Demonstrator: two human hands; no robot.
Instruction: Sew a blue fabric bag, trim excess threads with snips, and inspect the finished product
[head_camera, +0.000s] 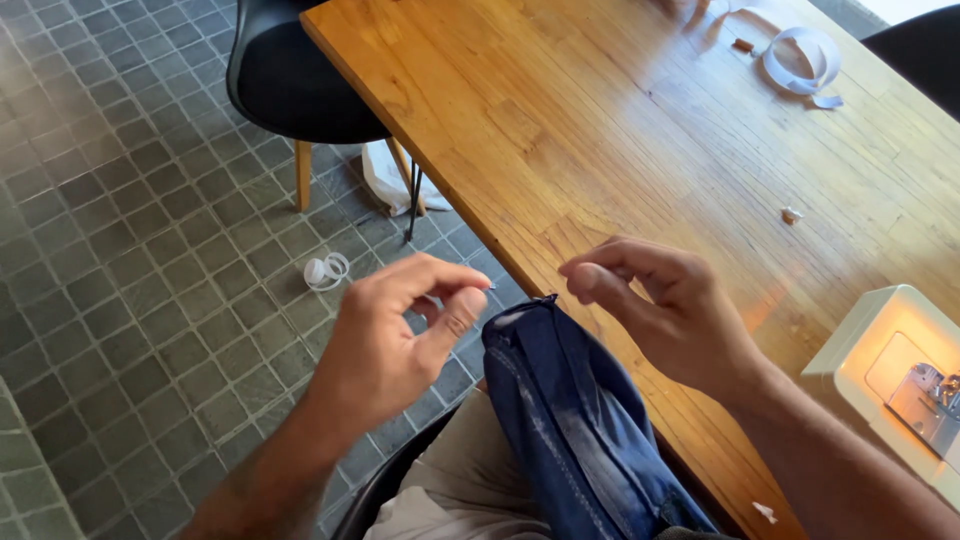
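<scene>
From the head camera, your left hand (395, 330) is loosely curled, thumb and forefinger pinched on something too thin to make out. Your right hand (655, 300) pinches the same way, nothing visible between its fingertips. One piece of blue denim (575, 420) lies on your lap, just below both hands, against the bench (600, 130) edge. One white sewing machine (900, 365) sits at the right.

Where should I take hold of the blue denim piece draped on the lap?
Probably grip the denim piece at its raised top corner near the table edge, coming from above. That folded, seamed end stands free between the left hand and right hand.
</scene>
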